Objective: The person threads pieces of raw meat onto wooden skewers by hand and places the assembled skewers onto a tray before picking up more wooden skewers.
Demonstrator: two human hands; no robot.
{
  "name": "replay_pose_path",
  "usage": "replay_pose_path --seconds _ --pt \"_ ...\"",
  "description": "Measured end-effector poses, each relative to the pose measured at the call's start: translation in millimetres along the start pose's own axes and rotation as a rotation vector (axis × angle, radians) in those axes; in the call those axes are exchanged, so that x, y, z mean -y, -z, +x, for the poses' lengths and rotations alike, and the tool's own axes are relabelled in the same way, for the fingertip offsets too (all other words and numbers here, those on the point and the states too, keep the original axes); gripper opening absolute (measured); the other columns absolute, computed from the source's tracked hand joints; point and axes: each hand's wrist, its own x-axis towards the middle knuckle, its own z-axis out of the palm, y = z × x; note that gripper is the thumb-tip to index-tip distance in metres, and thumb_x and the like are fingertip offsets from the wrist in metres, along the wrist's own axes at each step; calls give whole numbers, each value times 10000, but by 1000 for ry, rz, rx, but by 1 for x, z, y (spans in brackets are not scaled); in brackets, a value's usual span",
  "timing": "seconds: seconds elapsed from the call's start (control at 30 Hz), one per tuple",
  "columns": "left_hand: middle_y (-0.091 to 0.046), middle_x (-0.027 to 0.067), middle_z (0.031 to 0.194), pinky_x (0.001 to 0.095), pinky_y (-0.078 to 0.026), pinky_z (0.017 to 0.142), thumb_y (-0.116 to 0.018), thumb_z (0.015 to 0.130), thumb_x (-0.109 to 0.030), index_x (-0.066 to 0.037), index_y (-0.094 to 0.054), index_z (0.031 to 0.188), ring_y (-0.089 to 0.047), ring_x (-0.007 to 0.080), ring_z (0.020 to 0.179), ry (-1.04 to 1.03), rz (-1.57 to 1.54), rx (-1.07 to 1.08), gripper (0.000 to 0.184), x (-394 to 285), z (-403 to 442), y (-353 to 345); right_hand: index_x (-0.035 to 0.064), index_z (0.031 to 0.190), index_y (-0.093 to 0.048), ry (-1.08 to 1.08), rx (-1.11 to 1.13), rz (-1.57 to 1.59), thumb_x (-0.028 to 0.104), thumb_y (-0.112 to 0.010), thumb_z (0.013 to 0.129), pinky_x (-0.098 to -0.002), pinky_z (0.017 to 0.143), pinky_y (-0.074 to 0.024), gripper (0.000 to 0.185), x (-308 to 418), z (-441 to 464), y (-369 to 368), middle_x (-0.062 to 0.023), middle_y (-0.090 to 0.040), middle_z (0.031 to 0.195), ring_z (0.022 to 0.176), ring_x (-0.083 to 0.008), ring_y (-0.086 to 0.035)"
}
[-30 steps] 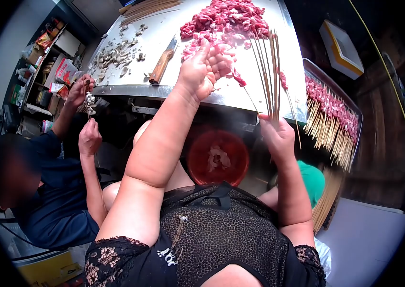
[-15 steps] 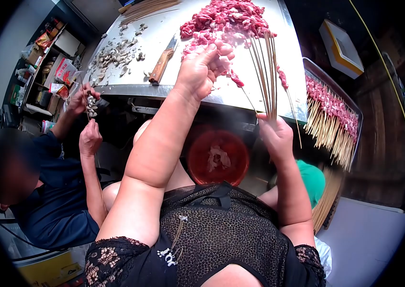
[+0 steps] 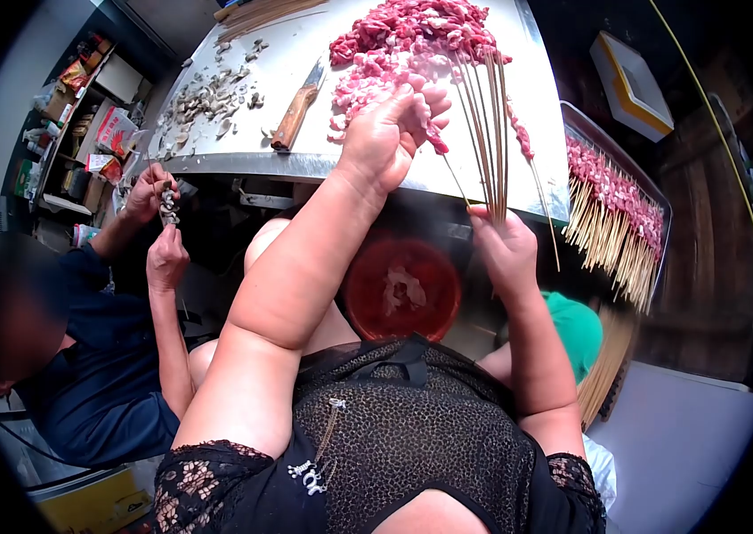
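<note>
My right hand is closed around the lower ends of several thin skewers that fan upward. One skewer slants apart to the left, with red meat threaded near its tip. Beside that tip, my left hand has its fingers curled around a piece of meat, which they partly hide. It is in front of a large heap of raw cut meat on the metal-edged white table. Right of the bunch, a partly loaded skewer overhangs the table edge.
A wooden-handled knife and grey pieces lie to the left. Filled skewers crowd a metal tray at right. Below the table is a red basin. At left, a co-worker's hands hold a skewer of grey pieces.
My left hand has shifted slightly right and down, closer to the slanted skewer's tip. My right hand has moved slightly left with the bunch. The view has shifted a little.
</note>
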Motion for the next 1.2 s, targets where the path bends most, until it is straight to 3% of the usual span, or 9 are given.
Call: replay_pose_path --seconds 0.27,0.4,0.57,0.7,0.97,1.2 --pt "-560 185 1116 419 -464 917 -476 919 -82 48 -449 1183 -533 279 1095 -11 94 86 296 -11 1 2 -2 967 -632 -63 -6 122 53 -573 862 -176 541 -398 133 1 1 5 31 -550 705 594 -31 -479" --pt "-586 182 1054 369 -508 843 -509 918 -154 21 -468 1162 -582 259 998 -55 38 11 303 -14 10 8 -8 975 -626 -76 17 96 53 -575 862 -176 551 -403 138 0 0 4 27 -553 719 606 -36 -486" --pt "-600 191 1018 329 -544 723 -443 948 -158 -5 -499 1080 -612 272 906 -69 54 -58 209 -16 11 6 -7 963 -631 -43 15 118 45 -570 863 -180 558 -414 127 -1 -1 4 17 -566 732 614 -41 -497" --pt "-599 193 1024 330 -543 726 -424 956 -159 -6 -496 1084 -610 274 910 -22 45 -60 212 -14 12 9 -5 958 -634 -25 6 118 39 -567 862 -183 557 -416 124 -3 -1 5 15 -566 727 609 -43 -497" --pt "-609 182 1021 409 -511 863 -434 950 -151 32 -504 1076 -618 249 877 11 176 6 233 -14 6 4 -4 965 -635 -36 2 48 45 -572 862 -179 549 -409 131 1 0 12 24 -566 717 607 -35 -493" --pt "-628 178 965 403 -520 838 -491 927 -154 22 -528 1093 -626 249 904 83 206 80 245 -12 1 0 7 971 -637 -40 6 53 62 -582 862 -174 532 -394 133 2 0 7 29 -559 709 591 -34 -485"
